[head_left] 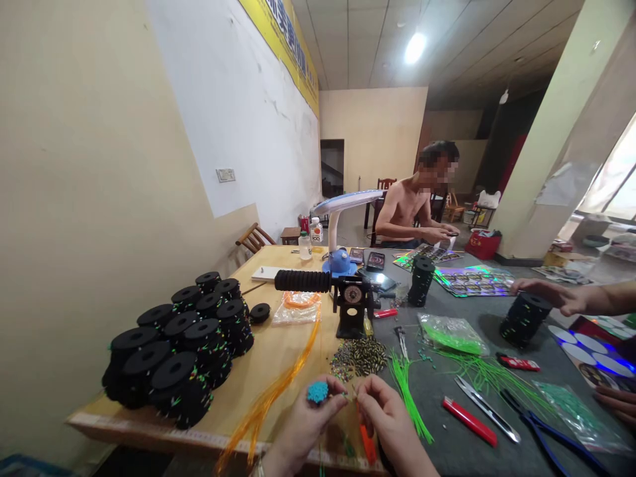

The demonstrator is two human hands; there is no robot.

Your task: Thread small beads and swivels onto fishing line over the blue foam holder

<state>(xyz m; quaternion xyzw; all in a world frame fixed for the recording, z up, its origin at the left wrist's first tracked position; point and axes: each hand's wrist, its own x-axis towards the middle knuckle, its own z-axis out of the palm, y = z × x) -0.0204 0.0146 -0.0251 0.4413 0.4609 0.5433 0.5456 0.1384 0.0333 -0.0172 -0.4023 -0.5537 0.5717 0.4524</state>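
Observation:
Low in the middle of the head view, my left hand (314, 414) is closed around a bundle with a round turquoise top (318, 392), thumb and finger pinched at its right. Close beside it, my right hand (380, 405) has its fingers pinched together; what lies between the fingertips is too small to name. An orange strip-like object (366, 442) shows just under my right hand. Just beyond both hands lies a pile of small dark and gold beads (368, 356). Behind the pile stands a black winding device (352, 301) with a ribbed black roll (302, 281).
Black spools (173, 371) crowd the table's left. Orange strands (283, 377) hang over the front edge. Green strands (410, 397), a red lighter (470, 422), snips (487, 407) and pliers (536, 424) lie right. A blue-based lamp (339, 262) stands behind. Another person's hand (551, 296) nears a spool (525, 319).

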